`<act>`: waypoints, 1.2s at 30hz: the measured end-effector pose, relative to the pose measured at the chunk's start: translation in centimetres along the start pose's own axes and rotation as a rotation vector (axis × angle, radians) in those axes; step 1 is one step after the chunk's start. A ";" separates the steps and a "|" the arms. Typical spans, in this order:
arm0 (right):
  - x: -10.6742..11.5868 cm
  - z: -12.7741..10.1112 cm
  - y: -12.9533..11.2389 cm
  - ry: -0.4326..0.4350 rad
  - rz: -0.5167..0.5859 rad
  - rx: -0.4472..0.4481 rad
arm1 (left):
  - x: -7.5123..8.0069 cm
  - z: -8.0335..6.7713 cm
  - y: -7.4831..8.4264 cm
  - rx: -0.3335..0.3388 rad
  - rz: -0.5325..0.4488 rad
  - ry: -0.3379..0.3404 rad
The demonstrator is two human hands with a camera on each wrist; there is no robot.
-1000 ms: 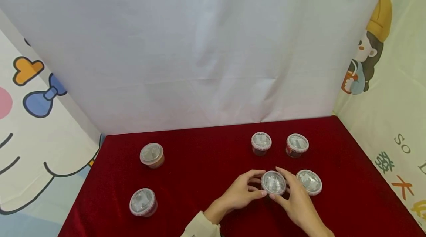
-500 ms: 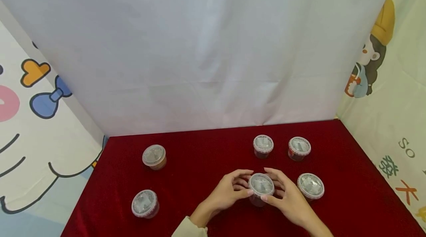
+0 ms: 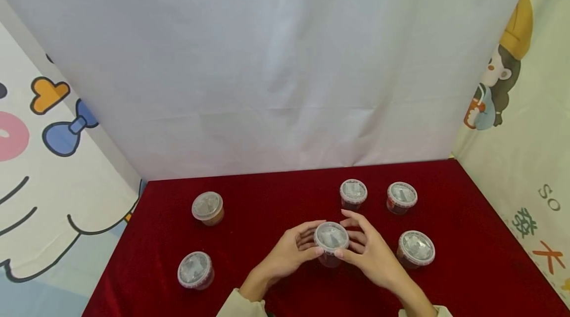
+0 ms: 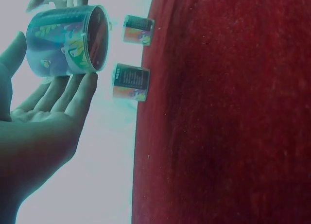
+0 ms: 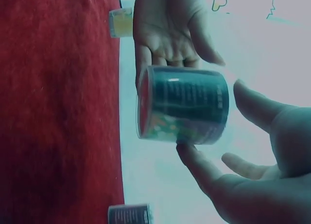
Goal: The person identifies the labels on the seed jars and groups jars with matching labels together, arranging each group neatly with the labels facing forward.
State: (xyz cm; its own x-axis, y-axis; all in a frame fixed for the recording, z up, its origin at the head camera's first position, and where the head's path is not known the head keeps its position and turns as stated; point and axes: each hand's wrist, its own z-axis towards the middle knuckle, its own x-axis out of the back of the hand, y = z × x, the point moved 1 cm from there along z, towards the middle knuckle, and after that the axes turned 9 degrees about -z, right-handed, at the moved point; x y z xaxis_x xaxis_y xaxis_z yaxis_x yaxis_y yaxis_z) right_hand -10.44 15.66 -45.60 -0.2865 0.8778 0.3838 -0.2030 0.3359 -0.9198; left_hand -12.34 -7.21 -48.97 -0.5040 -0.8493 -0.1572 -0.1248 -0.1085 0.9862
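Moved left + farther vs 1 s ago: small round clear-lidded plastic tub (image 3: 331,244), no longer beside near-right lidded tub (image 3: 416,249), now lifted off red velvet cloth (image 3: 267,208), mid-table. Left hand (image 3: 291,252) + right hand (image 3: 371,257) half open, fingertips pinching tub from both sides.

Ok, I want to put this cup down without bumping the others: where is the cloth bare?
The widest bare stretch of red cloth lies between the two left cups and the held cup. The right side is crowded: three cups stand close beside the right hand.
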 end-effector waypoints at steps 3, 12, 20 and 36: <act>-0.6 0.5 -0.1 0.000 0.027 0.000 | 0.4 -0.2 0.1 -0.029 0.003 0.036; -2.9 1.5 0.2 0.022 0.037 -0.041 | 1.2 -1.0 0.5 -0.055 -0.021 0.190; -4.5 2.3 0.2 0.034 0.073 -0.040 | 1.4 -1.4 0.6 -0.040 -0.026 0.284; -3.6 3.3 0.3 -0.152 0.129 -0.033 | 2.1 -1.7 0.7 0.000 -0.017 0.237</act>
State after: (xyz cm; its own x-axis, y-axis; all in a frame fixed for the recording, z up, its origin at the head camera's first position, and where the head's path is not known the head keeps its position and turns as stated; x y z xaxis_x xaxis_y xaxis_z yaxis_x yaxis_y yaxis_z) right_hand -12.53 11.43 -47.00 -0.4472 0.8533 0.2680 -0.1250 0.2371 -0.9634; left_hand -12.07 -9.92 -48.49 -0.2869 -0.9450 -0.1571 -0.1319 -0.1234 0.9835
